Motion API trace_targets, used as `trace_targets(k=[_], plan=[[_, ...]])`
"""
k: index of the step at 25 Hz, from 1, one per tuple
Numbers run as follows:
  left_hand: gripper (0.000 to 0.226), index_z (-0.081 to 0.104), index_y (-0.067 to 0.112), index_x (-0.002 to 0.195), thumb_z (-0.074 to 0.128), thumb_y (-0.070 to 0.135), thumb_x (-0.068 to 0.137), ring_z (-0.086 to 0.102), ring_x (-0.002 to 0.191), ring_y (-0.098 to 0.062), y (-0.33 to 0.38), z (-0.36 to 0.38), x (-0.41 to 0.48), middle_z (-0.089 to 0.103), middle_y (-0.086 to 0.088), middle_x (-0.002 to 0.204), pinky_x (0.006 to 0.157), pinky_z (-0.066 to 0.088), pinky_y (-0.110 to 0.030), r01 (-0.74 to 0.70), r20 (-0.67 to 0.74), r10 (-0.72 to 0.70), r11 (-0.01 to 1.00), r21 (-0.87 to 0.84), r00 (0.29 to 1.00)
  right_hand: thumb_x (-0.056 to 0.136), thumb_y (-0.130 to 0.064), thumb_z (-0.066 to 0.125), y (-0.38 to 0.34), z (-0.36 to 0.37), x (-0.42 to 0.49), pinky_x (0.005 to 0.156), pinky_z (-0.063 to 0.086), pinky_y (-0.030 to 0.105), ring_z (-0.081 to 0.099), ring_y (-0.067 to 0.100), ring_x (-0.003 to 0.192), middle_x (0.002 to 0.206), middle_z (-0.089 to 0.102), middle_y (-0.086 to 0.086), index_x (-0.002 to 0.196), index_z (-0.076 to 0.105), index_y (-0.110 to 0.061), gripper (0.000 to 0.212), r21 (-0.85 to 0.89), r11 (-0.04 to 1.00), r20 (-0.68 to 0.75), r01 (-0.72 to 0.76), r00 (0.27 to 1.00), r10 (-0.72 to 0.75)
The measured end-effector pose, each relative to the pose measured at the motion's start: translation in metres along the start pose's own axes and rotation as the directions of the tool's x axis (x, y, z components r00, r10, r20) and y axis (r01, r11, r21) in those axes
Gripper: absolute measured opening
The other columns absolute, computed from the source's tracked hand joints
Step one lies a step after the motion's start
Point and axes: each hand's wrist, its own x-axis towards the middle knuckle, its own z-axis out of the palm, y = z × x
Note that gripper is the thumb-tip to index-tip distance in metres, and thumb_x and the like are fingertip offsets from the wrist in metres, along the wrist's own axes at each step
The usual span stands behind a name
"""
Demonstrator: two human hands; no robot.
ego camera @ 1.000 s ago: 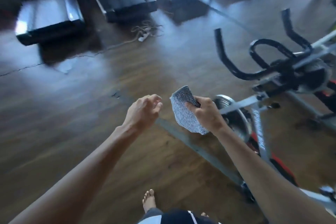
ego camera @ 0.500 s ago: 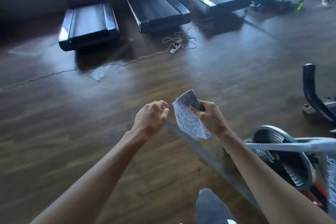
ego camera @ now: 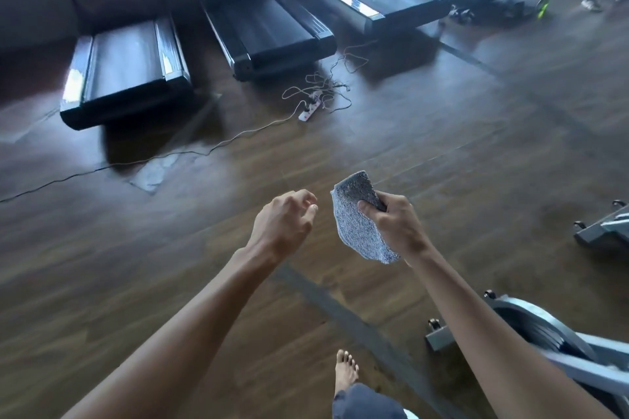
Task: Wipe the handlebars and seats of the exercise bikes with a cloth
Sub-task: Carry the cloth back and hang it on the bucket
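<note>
Handlebars gone from view; only a bike base [ego camera: 544,330] shows, low right of hands. Right hand [ego camera: 398,224] still grips cloth [ego camera: 354,214]; left hand [ego camera: 282,224] loosely curled, empty. Wiping paused, probably changing bikes.

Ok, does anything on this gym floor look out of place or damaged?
Yes. A white power strip lies loose on the wooden floor in front of the treadmills, in a tangle of thin cords, with one long cable trailing left. Beside that cable, a pale patch of floor looks worn or damaged.
</note>
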Motion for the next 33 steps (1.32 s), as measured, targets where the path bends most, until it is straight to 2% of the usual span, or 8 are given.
trace_targets(k=[3,7,12,18,22,24,28,33], plan=[[0.022,0.066,0.027,0.114,0.053,0.032,0.097,0.063,0.106,-0.016,0.011,-0.003,0.075,0.069,0.007,0.112,0.08,0.042,-0.027,-0.029,0.018,0.029,1.0,0.005,0.999,0.095,-0.023,0.063,-0.005,-0.017,0.07,0.062,0.039,0.03,0.051,0.011,0.066,0.065,0.061,-0.011,0.083,0.069,-0.016,0.015,-0.002,1.0,-0.028,-0.022,0.999,0.022],[0.024,0.066,0.027,0.116,0.053,0.033,0.097,0.063,0.107,-0.019,0.018,-0.002,0.177,0.069,0.005,0.114,0.088,0.049,-0.034,-0.059,0.041,0.059,0.998,-0.001,0.997,0.095,-0.023,0.062,-0.005,-0.032,0.161,0.063,0.039,0.032,0.05,0.013,0.066,0.069,0.062,-0.002,0.088,0.069,-0.01,0.017,-0.018,0.999,-0.047,-0.037,0.998,0.037],[0.023,0.066,0.027,0.115,0.053,0.033,0.098,0.063,0.105,-0.019,0.022,0.005,0.32,0.069,0.004,0.113,0.085,0.048,-0.032,-0.144,0.08,0.143,0.99,0.005,0.986,0.095,-0.025,0.063,0.005,-0.047,0.281,0.066,0.047,0.035,0.063,0.028,0.076,0.082,0.072,0.01,0.091,0.071,-0.008,0.018,-0.062,0.995,-0.115,-0.083,0.99,0.076],[0.024,0.066,0.025,0.116,0.051,0.032,0.097,0.063,0.106,-0.023,0.06,0.017,0.498,0.068,0.003,0.114,0.086,0.05,-0.036,-0.305,0.213,0.291,0.952,0.031,0.933,0.096,-0.025,0.062,0.016,-0.088,0.413,0.062,0.039,0.032,0.056,0.022,0.07,0.081,0.07,0.017,0.086,0.066,-0.005,0.023,-0.005,0.976,-0.28,-0.216,0.938,0.206],[0.022,0.066,0.026,0.112,0.05,0.032,0.098,0.063,0.105,-0.026,0.115,0.045,0.597,0.068,0.003,0.113,0.083,0.05,-0.034,-0.418,0.3,0.393,0.908,0.024,0.869,0.087,-0.043,0.058,0.035,-0.138,0.483,0.063,0.041,0.033,0.05,0.014,0.067,0.071,0.064,0.004,0.086,0.063,-0.011,0.033,0.101,0.962,-0.364,-0.252,0.891,0.272],[0.022,0.065,0.027,0.113,0.05,0.033,0.098,0.062,0.106,-0.024,0.152,0.066,0.642,0.068,0.006,0.115,0.079,0.044,-0.031,-0.483,0.326,0.451,0.875,0.021,0.831,0.089,-0.04,0.059,0.052,-0.17,0.514,0.063,0.039,0.032,0.047,0.012,0.067,0.07,0.059,-0.002,0.087,0.062,-0.009,0.031,0.127,0.959,-0.428,-0.253,0.858,0.283],[0.022,0.065,0.028,0.114,0.049,0.033,0.099,0.061,0.106,-0.021,0.237,0.116,0.722,0.067,0.006,0.115,0.076,0.039,-0.027,-0.566,0.363,0.526,0.824,0.005,0.769,0.091,-0.035,0.063,0.092,-0.247,0.574,0.065,0.046,0.036,0.051,0.011,0.07,0.074,0.064,0.005,0.089,0.065,-0.007,0.028,0.179,0.953,-0.509,-0.246,0.805,0.303],[0.021,0.064,0.029,0.113,0.048,0.032,0.099,0.061,0.106,-0.021,0.361,0.179,0.821,0.067,0.006,0.113,0.077,0.04,-0.027,-0.613,0.404,0.564,0.79,-0.009,0.72,0.087,-0.039,0.062,0.136,-0.369,0.649,0.062,0.038,0.033,0.046,0.011,0.064,0.067,0.054,-0.007,0.082,0.061,-0.008,0.031,0.237,0.939,-0.578,-0.249,0.741,0.342]])
